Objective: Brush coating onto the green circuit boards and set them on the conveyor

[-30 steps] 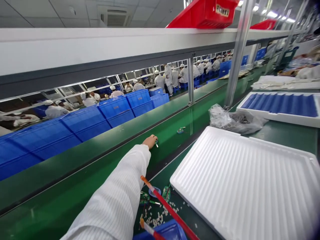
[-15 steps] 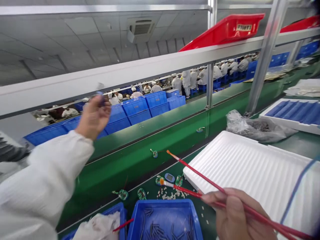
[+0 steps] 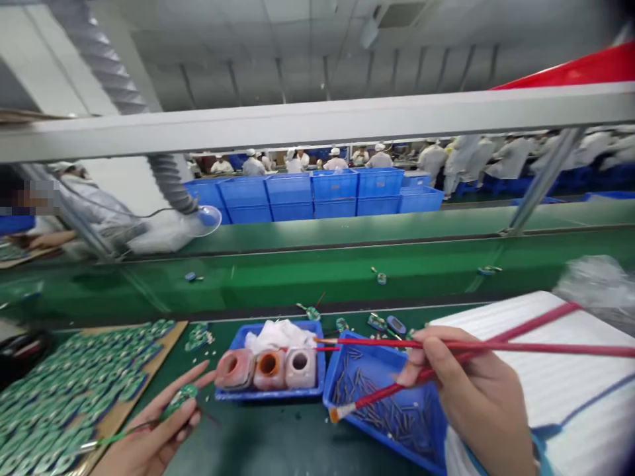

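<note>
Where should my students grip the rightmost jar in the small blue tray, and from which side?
Grip the rightmost jar around its body from the near side, with fingers clear of its open mouth. The middle jar sits close on its left and white cloth bunches behind it, so the front of this rounded jar looks like the freest approach.

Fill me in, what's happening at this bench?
A person at a green workbench holds a small green circuit board in the left hand and two red-handled brushes in the right hand, above a blue tray of metal pins. Beside it, a second blue tray holds three small open jars and white cloth. Rows of similar green boards lie on a cardboard sheet to the left.
</note>
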`<action>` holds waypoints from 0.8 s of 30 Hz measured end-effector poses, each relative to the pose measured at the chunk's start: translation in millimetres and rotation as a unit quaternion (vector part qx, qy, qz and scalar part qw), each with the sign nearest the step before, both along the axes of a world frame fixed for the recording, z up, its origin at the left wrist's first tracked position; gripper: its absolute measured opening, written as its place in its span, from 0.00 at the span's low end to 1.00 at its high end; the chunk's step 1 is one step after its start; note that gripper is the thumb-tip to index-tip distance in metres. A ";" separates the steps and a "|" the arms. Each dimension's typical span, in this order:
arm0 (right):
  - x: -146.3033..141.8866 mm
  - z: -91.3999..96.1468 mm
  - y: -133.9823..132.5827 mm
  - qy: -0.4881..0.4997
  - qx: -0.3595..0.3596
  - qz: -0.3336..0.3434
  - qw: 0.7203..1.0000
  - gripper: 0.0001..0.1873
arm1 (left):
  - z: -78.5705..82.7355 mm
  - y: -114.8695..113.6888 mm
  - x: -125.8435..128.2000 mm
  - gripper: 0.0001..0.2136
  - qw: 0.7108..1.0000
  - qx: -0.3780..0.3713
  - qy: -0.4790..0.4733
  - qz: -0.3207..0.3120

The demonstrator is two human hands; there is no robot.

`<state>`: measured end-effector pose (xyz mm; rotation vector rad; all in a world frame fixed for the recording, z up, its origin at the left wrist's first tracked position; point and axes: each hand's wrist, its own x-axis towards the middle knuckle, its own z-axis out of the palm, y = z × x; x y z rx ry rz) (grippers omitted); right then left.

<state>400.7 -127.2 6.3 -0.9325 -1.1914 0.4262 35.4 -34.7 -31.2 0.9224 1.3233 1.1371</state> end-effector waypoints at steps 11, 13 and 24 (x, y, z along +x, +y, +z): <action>-107.2 -4.9 79.3 -0.127 -0.163 0.125 0.970 0.29 | -26.1 -29.6 -47.1 0.35 0.999 -0.019 -0.045 -0.013; -115.5 -12.0 90.4 -0.150 -0.179 0.133 0.963 0.29 | -30.7 -30.0 -50.3 0.35 0.999 -0.008 -0.044 -0.010; -133.8 -17.5 105.0 -0.247 -0.206 0.171 0.931 0.19 | -53.6 -25.0 -59.0 0.34 0.998 -0.006 -0.056 0.009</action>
